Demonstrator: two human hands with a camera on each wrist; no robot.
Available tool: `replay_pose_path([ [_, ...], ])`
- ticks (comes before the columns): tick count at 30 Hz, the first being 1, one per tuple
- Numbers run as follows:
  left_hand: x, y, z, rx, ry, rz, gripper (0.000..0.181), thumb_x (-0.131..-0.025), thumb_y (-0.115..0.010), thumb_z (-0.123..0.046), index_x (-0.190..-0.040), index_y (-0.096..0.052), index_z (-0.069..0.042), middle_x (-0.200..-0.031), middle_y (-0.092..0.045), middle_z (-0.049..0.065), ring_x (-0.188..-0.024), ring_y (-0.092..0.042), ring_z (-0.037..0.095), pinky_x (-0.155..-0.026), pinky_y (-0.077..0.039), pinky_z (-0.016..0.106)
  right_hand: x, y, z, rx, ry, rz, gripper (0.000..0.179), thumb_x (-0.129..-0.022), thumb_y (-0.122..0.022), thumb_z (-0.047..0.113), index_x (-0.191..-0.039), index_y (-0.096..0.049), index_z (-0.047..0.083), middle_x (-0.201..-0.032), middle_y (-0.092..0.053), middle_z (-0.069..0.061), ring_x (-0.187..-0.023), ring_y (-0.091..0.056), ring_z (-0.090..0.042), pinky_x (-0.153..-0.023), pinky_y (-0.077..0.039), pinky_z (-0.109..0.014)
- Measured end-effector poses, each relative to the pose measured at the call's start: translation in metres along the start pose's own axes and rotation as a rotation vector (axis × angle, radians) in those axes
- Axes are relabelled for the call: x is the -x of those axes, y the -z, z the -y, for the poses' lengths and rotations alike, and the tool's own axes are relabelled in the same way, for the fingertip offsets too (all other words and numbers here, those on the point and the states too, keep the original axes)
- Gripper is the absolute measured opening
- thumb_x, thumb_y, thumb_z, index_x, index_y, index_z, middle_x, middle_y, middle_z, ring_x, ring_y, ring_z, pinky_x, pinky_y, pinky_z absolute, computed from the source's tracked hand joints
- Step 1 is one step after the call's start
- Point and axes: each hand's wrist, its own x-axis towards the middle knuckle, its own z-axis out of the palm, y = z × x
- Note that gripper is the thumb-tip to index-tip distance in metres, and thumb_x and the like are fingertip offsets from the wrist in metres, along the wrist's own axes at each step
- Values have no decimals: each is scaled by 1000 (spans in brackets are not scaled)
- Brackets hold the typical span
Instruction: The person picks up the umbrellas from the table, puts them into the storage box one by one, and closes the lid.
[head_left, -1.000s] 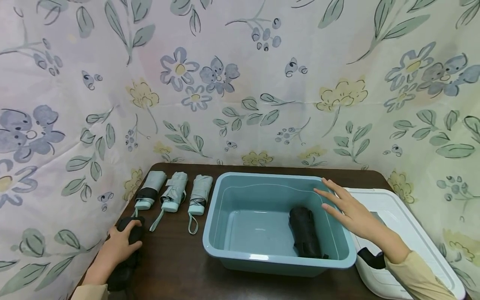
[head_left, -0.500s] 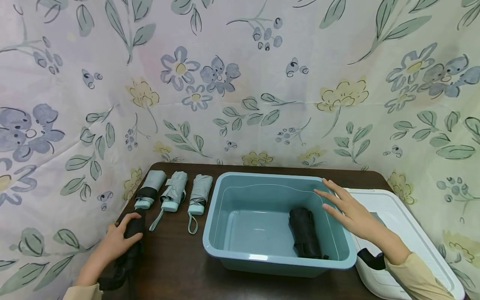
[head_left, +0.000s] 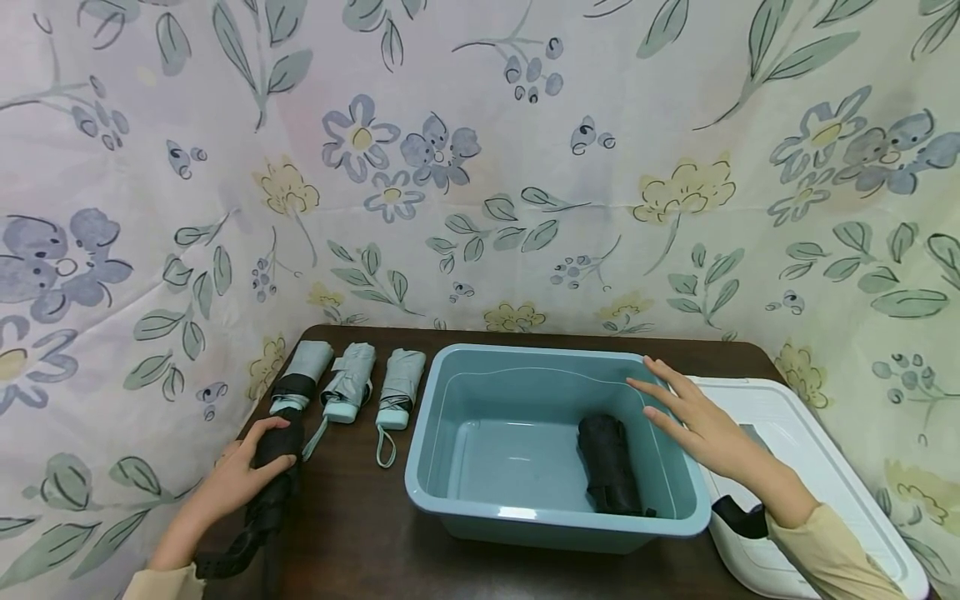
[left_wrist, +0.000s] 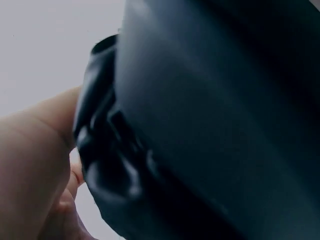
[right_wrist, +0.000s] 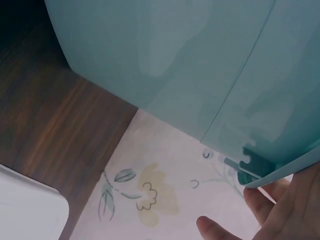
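Observation:
At the left of the table, my left hand grips a dark folded umbrella, thumb on one side and fingers on the other. Its end overlaps the handle of a grey-blue folded umbrella. Up close in the left wrist view, the loose dark fabric hides most of the fingers. My right hand rests at the right rim of a blue-green plastic bin, fingers spread and fairly straight. A black folded umbrella lies inside the bin, toward its right side.
Two more pale folded umbrellas, one in the middle and one nearer the bin, lie in the row with wrist loops toward me. Right of the bin lies a white lid. A floral cloth hangs behind the brown table.
My left hand has moved slightly right with the dark umbrella, whose end now covers part of the leftmost pale umbrella's handle. The right hand has stayed at the bin's rim.

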Motion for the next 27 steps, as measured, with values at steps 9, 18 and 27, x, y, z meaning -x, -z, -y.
replay_pose_path([
  [9,-7,1,-15,197,-56,69,53,-93,-56,-27,-136,-28,-12,-135,-27,27,-114,-40,46,-80,-40,52,1,1,0,19,17,-9,45,-96,-49,31,-140,-42,23,-155,-15,-5,-139,-16,-34,-92,-26,-69],
  [18,-12,2,-24,233,-86,130,52,-96,-52,-26,-138,-26,-12,-136,-28,24,-107,-45,31,-77,-41,30,1,2,1,8,10,0,44,-96,-49,30,-140,-43,24,-154,-15,-5,-140,-15,-34,-93,-25,-70],
  [27,-20,-1,-38,348,-90,180,54,-97,-49,-26,-142,-23,-14,-145,-20,19,-119,-39,37,-85,-41,35,1,2,1,16,10,2,44,-97,-48,32,-140,-42,24,-154,-17,-8,-139,-16,-35,-92,-25,-70],
])
